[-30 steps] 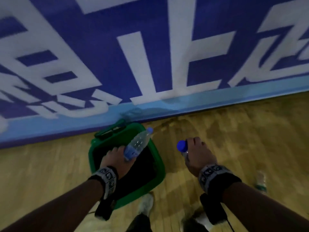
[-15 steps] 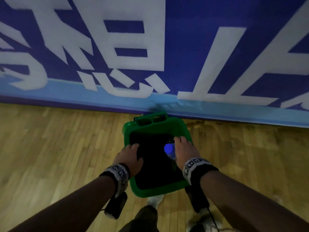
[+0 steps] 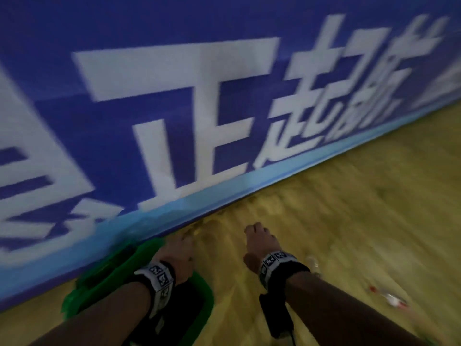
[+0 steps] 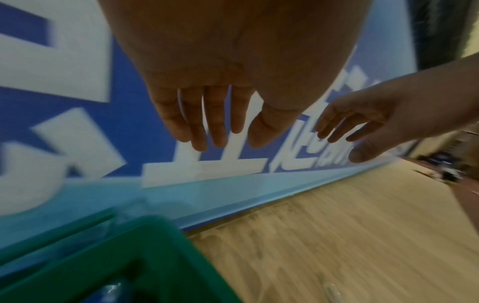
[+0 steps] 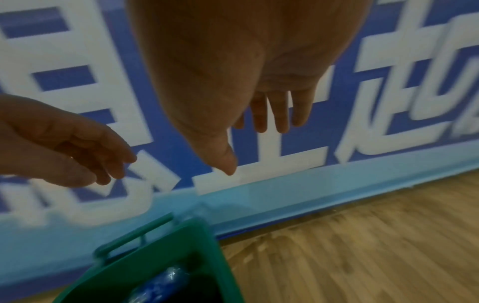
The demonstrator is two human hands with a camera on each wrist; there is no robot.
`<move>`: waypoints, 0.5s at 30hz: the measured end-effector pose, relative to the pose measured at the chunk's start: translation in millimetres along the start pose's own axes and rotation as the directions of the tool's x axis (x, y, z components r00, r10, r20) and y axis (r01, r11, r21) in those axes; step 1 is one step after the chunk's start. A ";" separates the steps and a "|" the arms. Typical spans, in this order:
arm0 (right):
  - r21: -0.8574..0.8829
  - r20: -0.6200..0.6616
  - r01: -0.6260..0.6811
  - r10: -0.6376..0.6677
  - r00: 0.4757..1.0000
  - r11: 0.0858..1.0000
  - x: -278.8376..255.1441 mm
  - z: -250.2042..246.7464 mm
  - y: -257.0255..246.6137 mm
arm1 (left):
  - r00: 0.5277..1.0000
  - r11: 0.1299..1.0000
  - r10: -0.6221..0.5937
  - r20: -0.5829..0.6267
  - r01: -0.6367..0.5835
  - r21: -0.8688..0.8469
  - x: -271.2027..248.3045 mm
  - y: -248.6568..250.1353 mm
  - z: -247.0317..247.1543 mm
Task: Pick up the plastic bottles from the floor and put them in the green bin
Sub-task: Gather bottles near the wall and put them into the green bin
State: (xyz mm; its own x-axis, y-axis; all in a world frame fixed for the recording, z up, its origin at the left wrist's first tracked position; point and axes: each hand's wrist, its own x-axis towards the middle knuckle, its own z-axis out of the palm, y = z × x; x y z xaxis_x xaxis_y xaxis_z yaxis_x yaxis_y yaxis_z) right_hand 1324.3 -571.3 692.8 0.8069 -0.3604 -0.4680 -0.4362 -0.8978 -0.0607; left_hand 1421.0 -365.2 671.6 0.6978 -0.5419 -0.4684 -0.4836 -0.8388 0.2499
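The green bin stands on the wooden floor against the blue banner, at the lower left of the blurred head view. A blue-labelled bottle lies inside the green bin; its blue also shows at the bottom of the left wrist view as bottle in bin. My left hand hovers over the bin's right rim, fingers straight and empty. My right hand is to the right of the bin above the floor, empty, fingers relaxed. Two more bottles lie on the floor: one by my right wrist, another with red marks further right.
A tall blue banner with white characters and a light-blue base strip runs along the floor edge behind the bin. Bare wooden floor stretches to the right. My feet are below the frame's edge.
Both bottles have left my hands and dropped into the bin. My hands have lifted out and swung right; the view has turned right, blurring and pushing the bin to the lower left.
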 end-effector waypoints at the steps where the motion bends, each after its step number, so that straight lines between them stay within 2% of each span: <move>1: 0.047 -0.005 -0.076 0.076 0.997 0.996 -9.4 -3.3 41.0 | 0.998 0.997 0.069 -0.011 -0.069 0.042 13.3 35.9 -5.6; 4: 0.115 0.011 -0.277 0.277 0.961 0.954 -41.5 1.3 150.1 | 0.972 0.966 0.234 0.019 -0.235 0.104 37.8 137.2 -12.5; 8: 0.163 0.078 -0.484 0.477 0.875 0.860 -96.3 37.2 299.5 | 0.902 0.884 0.418 0.110 -0.431 0.178 69.0 291.0 10.3; 12: 0.175 0.195 -0.638 0.608 0.769 0.750 -150.9 88.5 409.6 | 0.832 0.796 0.507 0.225 -0.552 0.249 88.4 418.5 51.7; 15: 0.187 0.276 -0.707 0.655 0.704 0.682 -183.1 121.6 472.4 | 0.800 0.753 0.506 0.321 -0.592 0.287 100.8 493.6 86.6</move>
State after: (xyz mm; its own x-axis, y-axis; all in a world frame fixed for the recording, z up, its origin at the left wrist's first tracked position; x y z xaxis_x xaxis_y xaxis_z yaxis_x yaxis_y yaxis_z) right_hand 922.1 -898.7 642.6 0.1726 -0.7715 -0.6124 -0.9424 -0.3101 0.1251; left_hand 1206.9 -829.4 674.4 0.1441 -0.8416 -0.5205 -0.9289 -0.2964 0.2221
